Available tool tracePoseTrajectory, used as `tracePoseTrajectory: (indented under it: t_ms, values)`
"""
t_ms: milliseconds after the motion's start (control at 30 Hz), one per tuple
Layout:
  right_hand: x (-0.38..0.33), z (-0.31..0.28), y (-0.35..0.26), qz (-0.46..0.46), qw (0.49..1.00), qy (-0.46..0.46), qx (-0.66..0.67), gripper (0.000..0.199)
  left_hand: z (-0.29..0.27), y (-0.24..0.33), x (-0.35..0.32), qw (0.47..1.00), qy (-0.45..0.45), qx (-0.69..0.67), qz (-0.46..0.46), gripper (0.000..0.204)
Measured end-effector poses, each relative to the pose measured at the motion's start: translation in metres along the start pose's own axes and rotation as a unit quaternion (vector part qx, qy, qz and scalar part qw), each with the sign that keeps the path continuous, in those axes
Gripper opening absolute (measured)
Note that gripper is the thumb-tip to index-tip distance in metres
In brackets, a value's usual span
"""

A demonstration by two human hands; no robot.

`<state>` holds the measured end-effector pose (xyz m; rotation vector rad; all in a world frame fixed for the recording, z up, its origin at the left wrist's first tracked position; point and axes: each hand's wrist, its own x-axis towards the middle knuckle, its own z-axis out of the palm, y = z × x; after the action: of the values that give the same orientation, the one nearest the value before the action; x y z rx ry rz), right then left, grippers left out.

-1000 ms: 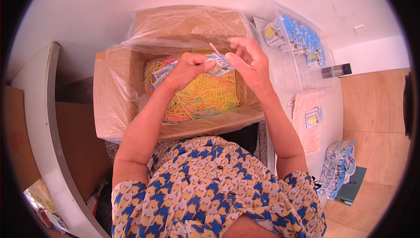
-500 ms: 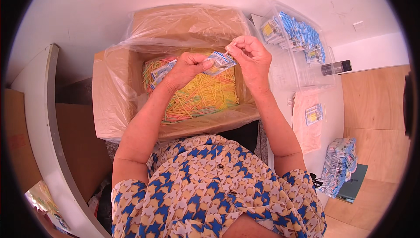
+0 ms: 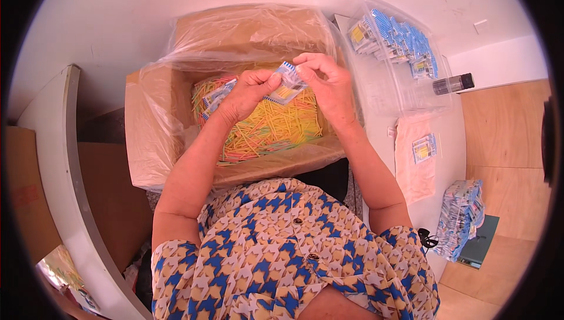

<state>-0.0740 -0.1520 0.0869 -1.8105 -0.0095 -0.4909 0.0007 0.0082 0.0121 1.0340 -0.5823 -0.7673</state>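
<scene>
Over the lined cardboard box, my left hand pinches a small clear packet with a blue-and-white striped edge. Something yellow shows in the packet's lower part. My right hand closes its thumb and fingers on the packet's upper right side; its fingertips partly cover that edge. Beneath both hands lies a heap of thin yellow, pink and green plastic sticks. More packets show just left of my left hand; whether they rest on the sticks or in that hand, I cannot tell.
At the right stands a clear plastic bin with many striped packets. A dark-capped bottle is beside it. One packet lies on a pink cloth. Nearer are bundled packets. A white panel rises at left.
My right hand has come down and left onto the packet. The packet has turned more upright, its striped edge now at the top between my hands. My left hand has barely shifted.
</scene>
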Motion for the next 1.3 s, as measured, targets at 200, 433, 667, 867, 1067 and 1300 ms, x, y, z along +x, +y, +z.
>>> tracePoseTrajectory:
  t_ms: [200,433,667,867,1067,1300]
  values:
    - [-0.022,-0.009,-0.015,0.025,0.992,-0.009,-0.121,0.019,0.002,-0.010,0.011,0.999,-0.033,-0.036,0.001,0.031]
    - [-0.032,-0.142,-0.118,-0.224,0.930,0.242,-0.162,0.039,-0.057,-0.015,0.000,0.862,0.125,0.491,0.022,0.018]
    - [-0.126,-0.380,-0.042,0.114,0.856,0.319,-0.390,0.036,-0.079,-0.020,-0.012,0.571,0.184,0.785,-0.155,0.054]
    - [-0.184,-0.414,0.036,0.052,0.697,0.301,-0.649,0.046,-0.082,-0.034,-0.008,0.684,0.115,0.675,-0.252,0.077]
    - [-0.133,-0.375,-0.030,-0.067,0.722,0.401,-0.560,0.031,-0.104,-0.061,-0.007,0.691,0.178,0.656,-0.247,0.058]
    - [-0.063,-0.166,-0.080,-0.285,0.779,0.273,-0.487,0.025,-0.089,-0.024,-0.015,0.621,0.218,0.715,-0.236,0.021]
